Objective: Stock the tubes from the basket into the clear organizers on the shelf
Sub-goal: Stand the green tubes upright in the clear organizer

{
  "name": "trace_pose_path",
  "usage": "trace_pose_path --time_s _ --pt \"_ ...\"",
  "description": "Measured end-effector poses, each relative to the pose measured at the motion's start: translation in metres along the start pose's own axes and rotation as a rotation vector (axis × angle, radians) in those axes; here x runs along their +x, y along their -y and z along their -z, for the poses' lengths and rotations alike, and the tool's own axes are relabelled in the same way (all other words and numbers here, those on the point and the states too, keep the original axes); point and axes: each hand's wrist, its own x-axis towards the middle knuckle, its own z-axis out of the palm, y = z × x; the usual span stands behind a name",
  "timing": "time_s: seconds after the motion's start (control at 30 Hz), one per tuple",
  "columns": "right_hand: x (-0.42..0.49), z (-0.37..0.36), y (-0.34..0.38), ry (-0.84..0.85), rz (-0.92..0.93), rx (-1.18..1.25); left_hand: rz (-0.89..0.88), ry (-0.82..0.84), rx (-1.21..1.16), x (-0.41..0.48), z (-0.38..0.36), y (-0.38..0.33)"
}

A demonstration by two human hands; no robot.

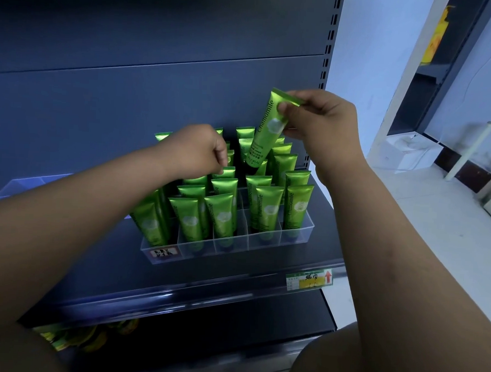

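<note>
Nearest, below the shelf lip [176, 296], a heap of green and yellow packs [88, 337] shows on the lower level; whether that is the basket cannot be told. On the shelf stands the clear organizer [264, 239], its cells mostly filled with green tubes [268, 209] standing cap-down, crimped ends up; the front rows look full, and a gap shows further back near the middle. A second, empty-looking clear tray [25, 185] sits to the left. The left hand [196, 152] reaches into the middle rows with fingers curled at a tube top; whether it truly pinches one or only steadies it cannot be told. Behind and above, the right hand [318, 124] pinches one tube [266, 127] near its flat crimped end, thumb in front, the tube hanging tilted with its cap end pointing down toward the back cells. These tubes look light and glossy, so probably a bit slick, with soft walls that would dent under a hard squeeze. The stiff crimp is the sensible place to hold: it gives a flat purchase and leaves the cap end free to drop into a cell. The standing neighbours lean loosely and would likely topple if knocked.
</note>
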Motion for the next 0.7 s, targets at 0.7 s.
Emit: trace_pose_path --time_s 0.7 --pt "-0.001 -0.007 -0.026 0.305 0.029 -0.552 -0.019 -0.072 -0.046 -0.009 -0.007 0.009"
